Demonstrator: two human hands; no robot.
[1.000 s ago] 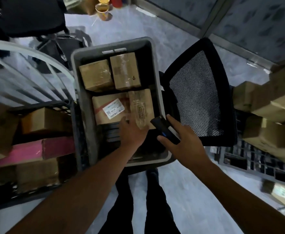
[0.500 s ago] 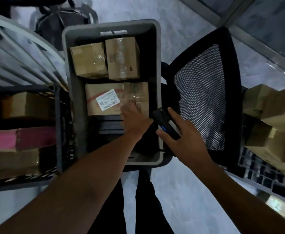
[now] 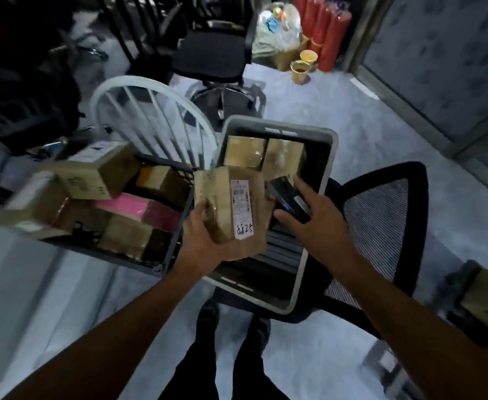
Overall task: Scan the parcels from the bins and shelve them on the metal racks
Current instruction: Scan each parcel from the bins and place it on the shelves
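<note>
My left hand (image 3: 208,238) grips a brown cardboard parcel (image 3: 225,197) from below and lifts it above the grey bin (image 3: 318,226). Its white label (image 3: 241,209) faces up, with a barcode and handwritten digits. My right hand (image 3: 312,223) holds a black handheld scanner (image 3: 287,194) right beside the parcel's right edge. Two more brown parcels (image 3: 266,154) lie at the far end of the bin. The near part of the bin holds dark flat items.
A black wire basket (image 3: 162,255) to the left holds several boxes and a pink parcel (image 3: 139,209). A white spindle-back chair (image 3: 150,116) stands behind it. The bin sits on a black mesh office chair (image 3: 381,226). More chairs, red rolls and cups stand farther back.
My left hand has lifted the labelled parcel out of the bin and turned it upright. The scanner hand has stayed close beside it. The camera has tilted up, showing more of the room.
</note>
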